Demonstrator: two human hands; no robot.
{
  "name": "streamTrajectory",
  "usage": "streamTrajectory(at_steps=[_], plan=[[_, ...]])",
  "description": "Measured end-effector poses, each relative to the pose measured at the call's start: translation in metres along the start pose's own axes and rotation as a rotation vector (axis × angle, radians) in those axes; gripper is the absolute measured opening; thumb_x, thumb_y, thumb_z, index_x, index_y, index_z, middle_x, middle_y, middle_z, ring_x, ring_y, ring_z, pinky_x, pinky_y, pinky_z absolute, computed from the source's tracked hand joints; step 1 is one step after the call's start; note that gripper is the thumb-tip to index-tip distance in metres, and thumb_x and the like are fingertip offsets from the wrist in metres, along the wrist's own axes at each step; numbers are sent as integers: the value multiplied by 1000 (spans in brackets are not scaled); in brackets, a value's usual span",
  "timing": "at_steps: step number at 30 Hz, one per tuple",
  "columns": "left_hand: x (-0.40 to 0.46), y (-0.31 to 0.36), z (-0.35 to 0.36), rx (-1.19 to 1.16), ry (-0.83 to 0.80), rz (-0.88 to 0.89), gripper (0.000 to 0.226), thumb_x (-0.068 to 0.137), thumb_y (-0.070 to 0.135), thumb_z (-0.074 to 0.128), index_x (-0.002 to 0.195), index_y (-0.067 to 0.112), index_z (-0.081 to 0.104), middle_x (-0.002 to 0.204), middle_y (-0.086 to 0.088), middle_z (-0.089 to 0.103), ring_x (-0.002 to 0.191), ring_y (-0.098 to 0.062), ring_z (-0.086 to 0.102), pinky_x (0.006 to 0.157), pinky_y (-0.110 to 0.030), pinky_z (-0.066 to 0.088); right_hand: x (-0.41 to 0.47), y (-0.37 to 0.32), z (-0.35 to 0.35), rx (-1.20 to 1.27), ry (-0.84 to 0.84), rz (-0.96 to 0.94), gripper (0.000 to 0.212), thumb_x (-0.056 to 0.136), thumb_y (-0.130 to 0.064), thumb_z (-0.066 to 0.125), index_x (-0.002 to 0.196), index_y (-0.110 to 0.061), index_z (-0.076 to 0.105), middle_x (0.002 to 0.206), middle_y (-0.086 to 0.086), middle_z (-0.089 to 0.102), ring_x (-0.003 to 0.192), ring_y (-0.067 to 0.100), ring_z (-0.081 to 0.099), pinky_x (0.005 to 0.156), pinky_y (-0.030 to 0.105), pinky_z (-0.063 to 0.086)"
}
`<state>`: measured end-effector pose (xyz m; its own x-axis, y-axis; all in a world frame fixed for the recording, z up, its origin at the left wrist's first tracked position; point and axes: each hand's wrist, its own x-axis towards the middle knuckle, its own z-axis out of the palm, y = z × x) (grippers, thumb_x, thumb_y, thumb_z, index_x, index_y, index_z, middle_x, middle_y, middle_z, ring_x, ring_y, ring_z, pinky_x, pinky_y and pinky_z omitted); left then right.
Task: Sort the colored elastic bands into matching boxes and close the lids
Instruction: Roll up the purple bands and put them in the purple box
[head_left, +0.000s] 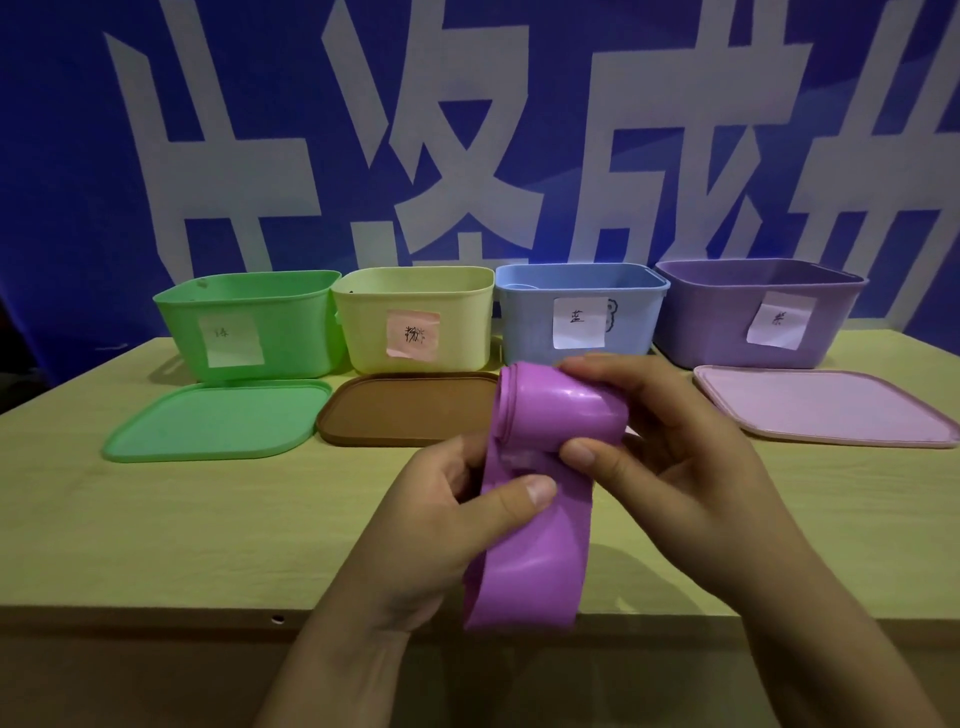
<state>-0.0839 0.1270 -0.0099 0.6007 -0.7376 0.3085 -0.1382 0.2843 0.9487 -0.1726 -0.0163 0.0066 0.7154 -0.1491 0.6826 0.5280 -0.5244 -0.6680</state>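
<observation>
A wide purple elastic band (535, 561) is partly rolled up above the table's front edge. My left hand (441, 525) pinches its flat hanging part with the thumb on top. My right hand (670, 457) grips the rolled upper part (561, 410) between thumb and fingers. Four open boxes stand in a row at the back: green (249, 325), yellow (415, 322), blue (576, 312) and purple (748, 312), each with a paper label. In front of them lie a green lid (218, 421), a brown lid (405, 408) and a pink-purple lid (821, 405).
The light wooden table (156, 530) ends in a front edge near my wrists. Behind the boxes hangs a blue banner (467, 130) with large white characters. The space in front of the blue box is hidden by my hands and the band.
</observation>
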Motion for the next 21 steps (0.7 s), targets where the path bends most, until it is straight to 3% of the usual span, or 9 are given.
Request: streamTrajectory(at_steps=[2,4,7,10,15,18,21], plan=[[0,2,0,-40,-17,-4,37,44,39,84,80,35,75,77,7,73,70,-6,67,59,-21,53,-2,5,3,-41,-14,-44,36,81,-27,61,116,-32,55,116,-16,56,113,11,56,84,17,50],[0,2,2,-39,1,3,57,32,63,84,81,36,75,78,6,73,71,-9,69,60,-24,54,-3,9,6,-107,-11,-72,34,81,-28,60,114,-35,54,119,-16,54,117,8,53,87,20,50],[3,-3,5,9,106,-2,69,27,76,76,81,33,74,79,0,74,73,-17,69,66,-40,57,-5,13,11,-194,9,-114,35,81,-30,60,116,-33,53,122,-20,50,120,6,50,93,28,50],[4,-6,5,-3,140,-12,68,31,72,79,82,28,74,81,-4,74,75,-25,69,72,-54,55,-4,12,11,-160,-6,-114,36,81,-34,64,116,-31,56,123,-15,52,122,9,50,94,29,49],[2,-4,1,-38,60,-11,60,32,63,84,82,31,75,79,0,74,71,-14,69,62,-29,56,-4,-2,1,236,-155,148,45,76,-40,65,120,-30,57,116,-10,62,109,11,61,83,19,51],[2,-5,-1,36,51,9,49,39,49,87,85,37,74,85,4,75,79,-13,70,70,-33,57,-3,-1,1,232,-122,285,41,83,-40,63,122,-33,53,108,-13,65,100,5,64,76,15,51],[1,-6,-1,34,42,-6,37,49,32,79,85,39,74,86,6,74,79,-9,70,66,-26,55,-3,2,3,209,-110,315,35,77,-31,63,111,-26,60,104,-11,68,96,4,65,75,16,51]])
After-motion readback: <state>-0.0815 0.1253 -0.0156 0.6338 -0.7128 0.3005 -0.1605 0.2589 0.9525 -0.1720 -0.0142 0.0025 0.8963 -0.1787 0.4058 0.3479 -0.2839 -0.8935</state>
